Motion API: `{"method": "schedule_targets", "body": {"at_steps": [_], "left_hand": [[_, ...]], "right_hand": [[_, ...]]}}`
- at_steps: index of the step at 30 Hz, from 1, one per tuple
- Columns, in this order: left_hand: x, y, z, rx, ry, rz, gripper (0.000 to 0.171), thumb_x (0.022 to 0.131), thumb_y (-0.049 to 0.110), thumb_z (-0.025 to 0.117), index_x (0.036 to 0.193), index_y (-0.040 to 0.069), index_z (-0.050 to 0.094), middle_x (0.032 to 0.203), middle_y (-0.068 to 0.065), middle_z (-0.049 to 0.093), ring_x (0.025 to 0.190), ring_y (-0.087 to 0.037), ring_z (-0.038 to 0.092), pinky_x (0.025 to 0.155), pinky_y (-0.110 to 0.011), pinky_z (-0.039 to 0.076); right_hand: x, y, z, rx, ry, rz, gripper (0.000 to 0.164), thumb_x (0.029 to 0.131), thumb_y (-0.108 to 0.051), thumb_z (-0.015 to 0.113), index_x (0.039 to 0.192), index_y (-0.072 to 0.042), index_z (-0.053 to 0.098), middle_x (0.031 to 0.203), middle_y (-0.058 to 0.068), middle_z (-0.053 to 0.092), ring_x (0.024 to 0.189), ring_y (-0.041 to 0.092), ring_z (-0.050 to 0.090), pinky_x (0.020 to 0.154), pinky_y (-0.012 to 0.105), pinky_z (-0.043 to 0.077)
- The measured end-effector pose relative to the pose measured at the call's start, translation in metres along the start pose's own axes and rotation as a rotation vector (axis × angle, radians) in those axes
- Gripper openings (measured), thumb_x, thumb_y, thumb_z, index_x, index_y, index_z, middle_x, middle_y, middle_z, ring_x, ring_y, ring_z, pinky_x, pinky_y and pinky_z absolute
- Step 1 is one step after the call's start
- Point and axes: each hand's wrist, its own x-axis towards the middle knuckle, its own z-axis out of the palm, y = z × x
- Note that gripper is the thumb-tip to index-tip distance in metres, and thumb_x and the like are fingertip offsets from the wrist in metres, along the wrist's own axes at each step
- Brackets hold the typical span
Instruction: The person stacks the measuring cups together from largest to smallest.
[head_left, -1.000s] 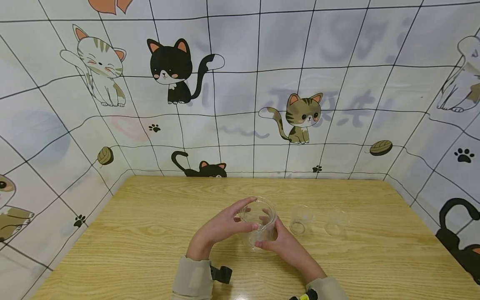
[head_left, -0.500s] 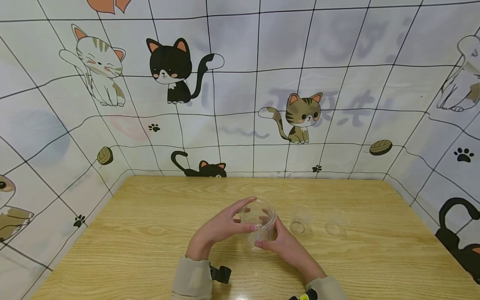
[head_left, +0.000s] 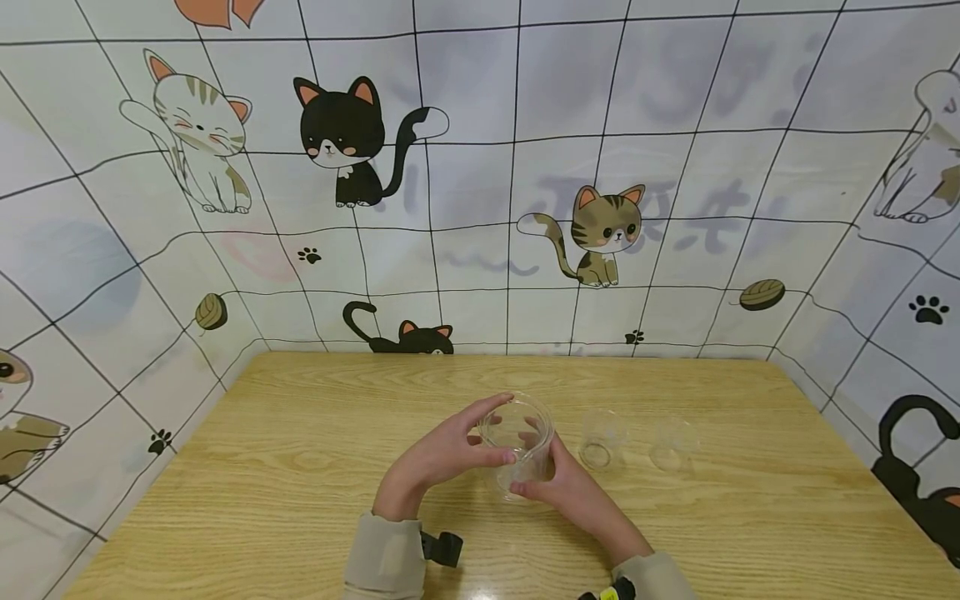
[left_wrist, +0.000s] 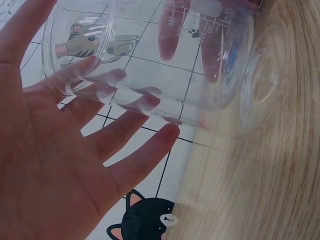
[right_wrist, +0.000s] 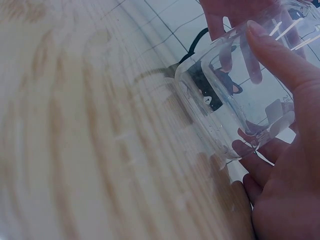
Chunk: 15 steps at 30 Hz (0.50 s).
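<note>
Graduated clear cup (head_left: 528,454) sits left of the middle cup (head_left: 604,437). My left hand (head_left: 453,450) clamped round its upper part, my right hand (head_left: 561,483) clamped lower down. Faint clear container (head_left: 673,446) right of the middle cup, wooden table (head_left: 300,467) beneath it.

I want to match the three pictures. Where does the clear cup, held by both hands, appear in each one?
Head: the clear cup is below centre, between the left hand and right hand.
Left wrist: cup across the top, rim towards the left.
Right wrist: cup at upper right.
Shared landmark: black cat print at far edge of table.
</note>
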Motion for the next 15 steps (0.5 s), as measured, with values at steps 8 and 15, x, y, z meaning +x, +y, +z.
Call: {"method": "schedule_targets", "body": {"at_steps": [8, 15], "left_hand": [[-0.0002, -0.0002, -0.0001, -0.004, -0.003, 0.003, 0.071, 0.078, 0.043, 0.069, 0.138, 0.045, 0.031, 0.144, 0.013, 0.032, 0.129, -0.022, 0.037, 0.098, -0.048, 0.038], [-0.0001, 0.0004, 0.0002, -0.008, -0.003, -0.003, 0.072, 0.078, 0.043, 0.07, 0.139, 0.043, 0.031, 0.144, 0.013, 0.032, 0.129, -0.021, 0.037, 0.097, -0.047, 0.039]], "right_hand": [[0.0006, 0.0001, -0.0001, -0.014, 0.004, 0.002, 0.089, 0.076, -0.025, 0.074, 0.145, -0.03, 0.018, 0.143, 0.003, 0.037, 0.132, 0.027, 0.034, 0.102, 0.053, 0.032], [0.0, -0.0006, 0.0001, -0.02, 0.008, 0.005, 0.089, 0.076, -0.026, 0.075, 0.145, -0.03, 0.019, 0.143, 0.002, 0.039, 0.131, 0.026, 0.035, 0.102, 0.054, 0.031]]}}
